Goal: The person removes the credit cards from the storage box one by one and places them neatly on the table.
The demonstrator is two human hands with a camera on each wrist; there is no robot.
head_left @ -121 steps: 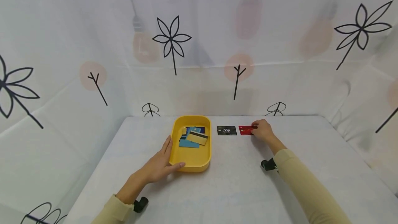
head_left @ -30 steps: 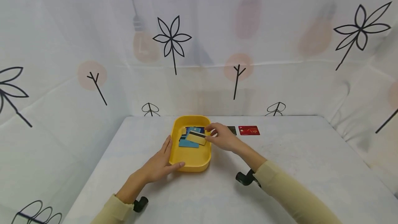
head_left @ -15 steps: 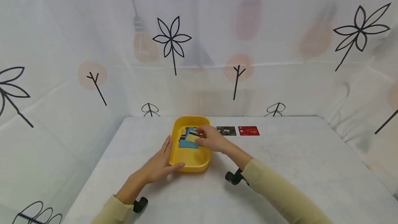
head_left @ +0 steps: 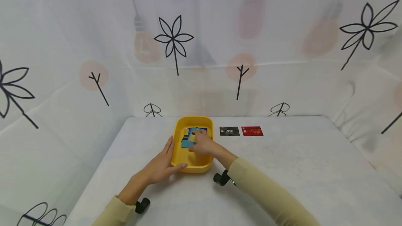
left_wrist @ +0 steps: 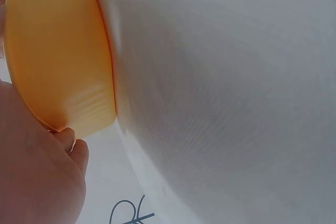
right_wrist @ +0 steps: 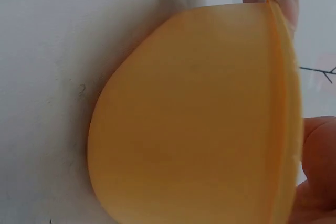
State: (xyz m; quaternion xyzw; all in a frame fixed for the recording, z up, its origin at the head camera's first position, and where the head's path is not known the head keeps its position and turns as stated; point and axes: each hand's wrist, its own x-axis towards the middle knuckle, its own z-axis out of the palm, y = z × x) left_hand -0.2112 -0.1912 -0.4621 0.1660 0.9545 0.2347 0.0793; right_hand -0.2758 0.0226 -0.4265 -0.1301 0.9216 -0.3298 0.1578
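In tray (head_left: 188,163): right hand (head_left: 203,144) at cards (head_left: 186,144), grip unclear; left hand (head_left: 161,167) straight-fingered, touching outside.
Cards head-view only; wrist views: smooth, curved wall (right_wrist: 184,114).

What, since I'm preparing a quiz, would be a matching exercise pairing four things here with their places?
1. red card
2. left hand
3. dark card
4. right hand

A. between the yellow tray and red card
B. over the loose cards inside the tray
C. right of the dark card
D. against the tray's left side

Pairs: 1-C, 2-D, 3-A, 4-B
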